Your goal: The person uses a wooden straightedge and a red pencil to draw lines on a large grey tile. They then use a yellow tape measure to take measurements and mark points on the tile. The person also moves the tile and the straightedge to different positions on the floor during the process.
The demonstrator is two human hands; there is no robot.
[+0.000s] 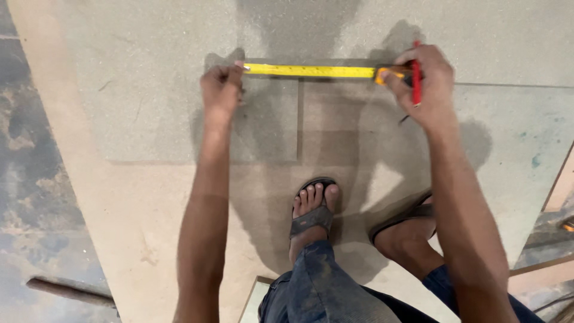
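A yellow tape measure (311, 71) lies stretched flat across a grey board (149, 90) on the floor, its long axis running left to right. The left hand (221, 90) pinches the tape's free end down with fingers closed. The right hand (424, 84) is clamped around the tape's case, mostly hidden in the palm, and also grips a red pencil (416, 84) pointing downward.

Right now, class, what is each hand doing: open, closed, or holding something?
Left hand: closed, pinching the free end of the yellow tape measure blade against the board.
Right hand: closed on the tape measure case and a red pencil.
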